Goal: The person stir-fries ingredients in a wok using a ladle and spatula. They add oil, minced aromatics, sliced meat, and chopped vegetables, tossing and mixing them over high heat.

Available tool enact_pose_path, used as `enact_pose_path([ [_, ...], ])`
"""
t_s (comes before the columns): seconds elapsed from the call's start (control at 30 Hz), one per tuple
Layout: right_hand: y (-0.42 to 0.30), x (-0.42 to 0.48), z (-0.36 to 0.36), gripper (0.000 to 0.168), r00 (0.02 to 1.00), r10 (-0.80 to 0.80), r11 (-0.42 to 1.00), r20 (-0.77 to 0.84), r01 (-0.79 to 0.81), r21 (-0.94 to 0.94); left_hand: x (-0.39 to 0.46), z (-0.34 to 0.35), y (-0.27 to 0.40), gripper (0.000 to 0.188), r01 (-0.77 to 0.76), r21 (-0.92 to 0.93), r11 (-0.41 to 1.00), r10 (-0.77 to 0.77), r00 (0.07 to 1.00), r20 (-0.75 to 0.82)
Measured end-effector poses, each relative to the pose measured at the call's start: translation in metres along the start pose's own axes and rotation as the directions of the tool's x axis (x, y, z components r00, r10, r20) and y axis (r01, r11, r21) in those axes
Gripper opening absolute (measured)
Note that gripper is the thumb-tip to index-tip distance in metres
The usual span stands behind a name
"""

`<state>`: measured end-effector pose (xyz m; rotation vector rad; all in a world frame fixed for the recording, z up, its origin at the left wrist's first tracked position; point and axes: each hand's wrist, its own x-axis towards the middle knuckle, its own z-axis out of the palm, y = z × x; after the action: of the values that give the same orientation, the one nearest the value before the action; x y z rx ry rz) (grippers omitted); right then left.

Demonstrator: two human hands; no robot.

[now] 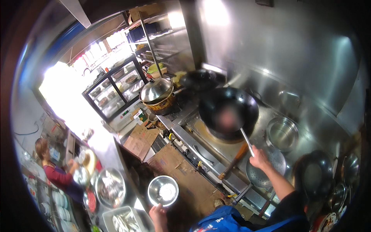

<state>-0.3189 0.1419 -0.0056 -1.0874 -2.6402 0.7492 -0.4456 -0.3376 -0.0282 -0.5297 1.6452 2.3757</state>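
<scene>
My right hand (259,157) grips the metal handle (246,141) of a long utensil, likely a ladle or turner. Its far end reaches into a large black wok (209,106) on the range, where a blur hides what lies inside. Lower down, my left hand (158,214) pinches the near rim of a shiny stainless steel bowl (163,190). The bowl hangs over the floor beside the stove front, and only bright reflections show in it. Under my right forearm lies a perforated strainer (265,168); a wooden handle (237,158) crosses the stove edge close by.
A lidded pot (158,97) and a second wok (200,79) stand at the range's far end. To the right are a steel basin (282,134) and another wok (314,174). The left counter carries a large bowl (110,188) and a fish tub (136,216). A person (59,174) works beyond it.
</scene>
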Motion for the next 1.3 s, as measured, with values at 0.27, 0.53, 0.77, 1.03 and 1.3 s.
enact_pose_path([
  [0.27, -0.031, 0.030, 0.029, 0.035, 0.996, 0.066, 0.963, 0.056, -0.049, -0.264, -0.002, 0.022, 0.031, 0.010, -0.094, -0.126, 0.988, 0.118, 0.973, 0.199],
  [0.53, -0.014, 0.011, 0.079, 0.050, 0.999, -0.015, 0.987, -0.044, 0.007, -0.160, -0.005, -0.006, 0.044, 0.019, -0.046, -0.168, 0.985, 0.062, 0.994, 0.092],
  [0.77, 0.034, -0.022, 0.167, 0.036, 0.889, -0.265, 0.961, -0.374, 0.277, -0.024, -0.041, -0.075, 0.042, 0.014, -0.051, -0.224, 0.973, 0.030, 0.995, -0.099],
  [1.03, -0.008, -0.045, 0.161, 0.035, 0.992, 0.078, 0.929, -0.104, -0.034, 0.368, -0.130, -0.191, -0.028, 0.009, -0.334, -0.365, 0.869, 0.029, 0.771, -0.636],
  [1.3, -0.018, -0.053, 0.155, 0.038, 0.971, 0.234, 0.921, 0.039, -0.234, 0.312, -0.162, -0.271, -0.117, 0.003, -0.396, -0.421, 0.816, -0.229, 0.448, -0.864],
])
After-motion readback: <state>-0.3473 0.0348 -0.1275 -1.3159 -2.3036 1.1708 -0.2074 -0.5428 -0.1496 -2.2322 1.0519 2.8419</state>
